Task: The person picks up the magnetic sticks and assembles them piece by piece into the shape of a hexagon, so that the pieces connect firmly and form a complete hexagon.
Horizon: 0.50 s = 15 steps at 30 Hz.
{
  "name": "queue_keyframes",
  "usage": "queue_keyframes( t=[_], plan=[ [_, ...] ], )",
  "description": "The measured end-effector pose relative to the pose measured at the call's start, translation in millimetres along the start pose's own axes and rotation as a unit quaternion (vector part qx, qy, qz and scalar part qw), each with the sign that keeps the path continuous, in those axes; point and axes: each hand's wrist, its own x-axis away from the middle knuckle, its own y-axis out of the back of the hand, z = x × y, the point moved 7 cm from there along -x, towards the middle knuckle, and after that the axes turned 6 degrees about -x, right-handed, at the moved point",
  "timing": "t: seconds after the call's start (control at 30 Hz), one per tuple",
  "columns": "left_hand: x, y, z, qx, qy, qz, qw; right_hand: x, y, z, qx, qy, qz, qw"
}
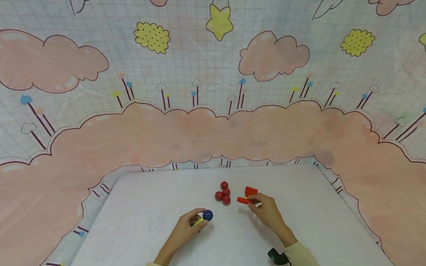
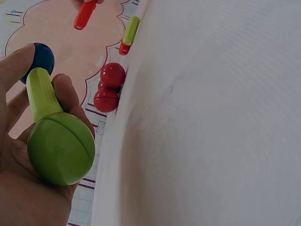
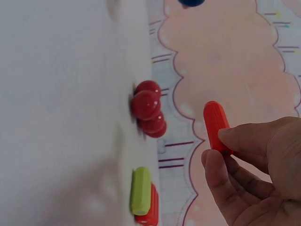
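My left hand (image 1: 186,226) holds a small joined piece over the white table. It consists of a yellow-green ribbed rod (image 2: 41,96) with a blue ball (image 1: 208,215) at one end and a larger-looking green ball (image 2: 61,148) at the other, near the palm. Thumb and fingers pinch it by the blue end. Off to the right, my right hand (image 1: 266,211) pinches a red rod (image 3: 216,126) between thumb and fingertips, its free end pointing left. Close behind that hand, a yellow-green rod (image 3: 141,190) and red rods (image 1: 251,190) lie on the tabletop.
Several red balls (image 1: 226,200) sit in a cluster on the white table (image 1: 149,207), between and beyond the hands. A dark object (image 1: 277,256) shows beside the right sleeve. Behind the table's far edge hangs a cloud-patterned cloth (image 1: 206,136).
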Motion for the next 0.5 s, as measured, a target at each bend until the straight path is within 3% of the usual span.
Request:
queue_keyframes(
  t=[0.5],
  plan=[
    [-0.2,-1.2,-1.6,0.003,-0.003,-0.001,1.0,4.4,0,29,-0.013,-0.001,0.021,0.9997]
  ],
)
